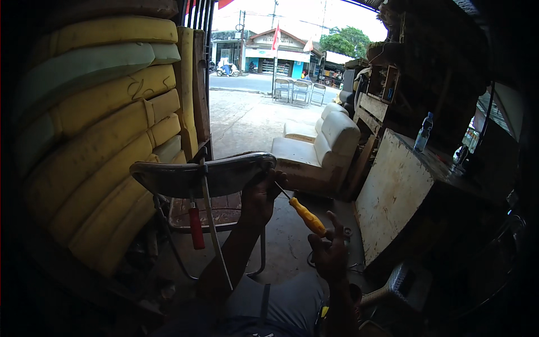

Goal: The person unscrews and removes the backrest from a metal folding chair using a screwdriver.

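Note:
A bare metal chair frame [185,178] with a curved steel backrest stands in front of me. My left hand [259,199] grips the right end of that backrest from below. In my right hand [330,253] is a yellow-handled screwdriver [306,216], and its thin metal shaft points up and left toward the backrest's right edge, close to my left thumb. A red-capped part [196,227] hangs under the frame.
Yellow foam cushions [101,129] are stacked high on the left. A cream sofa [323,147] sits ahead, a worn wooden cabinet [393,196] with a plastic bottle [424,132] on the right. The concrete floor [286,236] leads out to a sunny street with metal chairs [300,90].

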Action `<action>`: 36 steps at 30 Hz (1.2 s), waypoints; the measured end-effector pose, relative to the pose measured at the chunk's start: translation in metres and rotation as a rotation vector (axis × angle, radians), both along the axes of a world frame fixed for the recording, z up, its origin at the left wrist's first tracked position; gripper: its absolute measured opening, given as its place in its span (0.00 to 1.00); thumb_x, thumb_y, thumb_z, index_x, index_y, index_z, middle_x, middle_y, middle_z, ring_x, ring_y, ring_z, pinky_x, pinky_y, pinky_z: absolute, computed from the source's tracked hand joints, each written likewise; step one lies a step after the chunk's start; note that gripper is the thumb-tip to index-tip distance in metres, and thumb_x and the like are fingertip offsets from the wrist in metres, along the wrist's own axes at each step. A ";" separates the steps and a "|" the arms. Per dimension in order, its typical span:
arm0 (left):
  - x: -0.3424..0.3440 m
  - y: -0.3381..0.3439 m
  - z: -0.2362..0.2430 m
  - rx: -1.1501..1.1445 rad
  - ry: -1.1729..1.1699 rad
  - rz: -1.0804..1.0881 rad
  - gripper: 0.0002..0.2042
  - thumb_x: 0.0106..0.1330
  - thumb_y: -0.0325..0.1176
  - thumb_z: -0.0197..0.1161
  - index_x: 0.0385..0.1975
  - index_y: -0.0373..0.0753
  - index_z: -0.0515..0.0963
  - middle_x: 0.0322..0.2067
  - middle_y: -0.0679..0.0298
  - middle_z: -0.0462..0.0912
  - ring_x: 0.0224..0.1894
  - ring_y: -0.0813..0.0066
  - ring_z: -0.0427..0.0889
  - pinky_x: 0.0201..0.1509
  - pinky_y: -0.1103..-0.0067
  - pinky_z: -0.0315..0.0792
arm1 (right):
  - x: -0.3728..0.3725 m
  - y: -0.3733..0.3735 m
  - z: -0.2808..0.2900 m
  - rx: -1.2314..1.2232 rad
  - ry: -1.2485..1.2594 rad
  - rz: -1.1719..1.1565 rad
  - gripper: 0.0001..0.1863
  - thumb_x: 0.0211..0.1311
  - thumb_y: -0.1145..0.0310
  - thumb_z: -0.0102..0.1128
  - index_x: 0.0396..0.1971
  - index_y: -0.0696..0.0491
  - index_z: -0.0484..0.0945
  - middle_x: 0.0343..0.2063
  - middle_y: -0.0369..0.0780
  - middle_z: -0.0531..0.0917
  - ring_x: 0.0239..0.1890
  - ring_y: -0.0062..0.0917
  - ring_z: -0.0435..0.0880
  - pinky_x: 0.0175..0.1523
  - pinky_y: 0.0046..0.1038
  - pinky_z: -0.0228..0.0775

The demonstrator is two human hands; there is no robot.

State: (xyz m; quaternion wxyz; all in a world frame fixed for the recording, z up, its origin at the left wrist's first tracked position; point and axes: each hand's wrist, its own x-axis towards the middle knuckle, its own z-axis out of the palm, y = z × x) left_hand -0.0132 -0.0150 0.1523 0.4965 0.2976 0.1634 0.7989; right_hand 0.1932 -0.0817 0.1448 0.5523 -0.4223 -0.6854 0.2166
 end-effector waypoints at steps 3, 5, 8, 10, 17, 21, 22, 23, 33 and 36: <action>-0.001 0.003 0.000 0.036 0.104 0.055 0.10 0.71 0.29 0.58 0.47 0.31 0.75 0.42 0.55 0.82 0.47 0.66 0.83 0.57 0.72 0.79 | 0.012 0.005 0.009 -0.275 0.021 0.125 0.29 0.73 0.45 0.46 0.43 0.60 0.79 0.14 0.37 0.78 0.17 0.19 0.78 0.25 0.23 0.68; 0.000 0.004 0.000 0.021 0.006 -0.007 0.10 0.71 0.29 0.58 0.47 0.31 0.75 0.42 0.55 0.82 0.48 0.66 0.83 0.57 0.72 0.79 | 0.020 0.013 0.020 -0.625 0.147 0.239 0.24 0.72 0.51 0.51 0.44 0.60 0.79 0.15 0.38 0.79 0.18 0.19 0.79 0.26 0.23 0.69; 0.000 0.004 0.009 0.016 -0.046 -0.026 0.09 0.71 0.29 0.59 0.46 0.32 0.76 0.42 0.55 0.82 0.47 0.66 0.83 0.56 0.71 0.79 | -0.006 0.003 0.008 0.097 0.052 -0.015 0.29 0.73 0.45 0.46 0.38 0.59 0.81 0.13 0.33 0.75 0.15 0.13 0.72 0.24 0.20 0.64; 0.001 0.002 0.003 -0.001 -0.066 -0.026 0.08 0.70 0.29 0.59 0.45 0.33 0.77 0.42 0.56 0.82 0.47 0.66 0.83 0.56 0.71 0.79 | 0.002 0.003 0.002 -0.185 0.051 0.033 0.30 0.74 0.43 0.43 0.35 0.58 0.81 0.12 0.32 0.74 0.15 0.13 0.72 0.25 0.19 0.64; -0.002 0.006 0.006 0.017 -0.115 -0.024 0.07 0.69 0.28 0.61 0.43 0.34 0.77 0.40 0.56 0.83 0.46 0.64 0.84 0.55 0.71 0.80 | -0.011 0.003 0.006 0.208 0.013 -0.121 0.35 0.70 0.40 0.46 0.32 0.62 0.81 0.11 0.33 0.70 0.13 0.16 0.69 0.21 0.21 0.59; -0.003 0.008 0.000 0.068 -0.037 0.060 0.07 0.69 0.28 0.61 0.43 0.34 0.77 0.39 0.55 0.83 0.45 0.64 0.84 0.55 0.70 0.80 | 0.005 0.008 0.018 -0.447 0.145 0.149 0.26 0.68 0.49 0.57 0.47 0.61 0.77 0.17 0.37 0.77 0.17 0.20 0.77 0.25 0.23 0.68; -0.004 0.007 0.002 0.056 -0.059 0.035 0.07 0.69 0.28 0.60 0.43 0.34 0.77 0.39 0.55 0.83 0.44 0.64 0.84 0.55 0.70 0.81 | 0.000 -0.005 0.018 -0.225 0.121 0.145 0.26 0.68 0.49 0.57 0.44 0.61 0.78 0.15 0.36 0.76 0.16 0.19 0.76 0.24 0.22 0.67; -0.004 0.004 0.003 0.044 -0.081 0.009 0.07 0.69 0.28 0.60 0.43 0.33 0.77 0.39 0.55 0.83 0.44 0.64 0.84 0.55 0.70 0.81 | -0.006 -0.004 0.015 -0.123 0.122 0.124 0.26 0.69 0.49 0.55 0.44 0.61 0.78 0.15 0.35 0.76 0.15 0.18 0.74 0.24 0.22 0.65; 0.005 0.007 0.006 0.022 -0.139 0.006 0.07 0.69 0.29 0.61 0.42 0.33 0.78 0.38 0.56 0.83 0.43 0.65 0.85 0.53 0.71 0.81 | -0.008 0.004 0.008 -0.058 0.163 0.130 0.21 0.72 0.54 0.53 0.48 0.58 0.77 0.19 0.32 0.75 0.13 0.10 0.66 0.20 0.16 0.57; 0.001 0.011 0.005 0.061 -0.142 -0.013 0.07 0.69 0.29 0.61 0.43 0.34 0.78 0.39 0.56 0.83 0.43 0.65 0.85 0.53 0.71 0.81 | 0.002 0.021 0.008 -0.486 0.405 0.363 0.19 0.72 0.55 0.55 0.45 0.58 0.76 0.17 0.30 0.72 0.14 0.08 0.66 0.18 0.16 0.55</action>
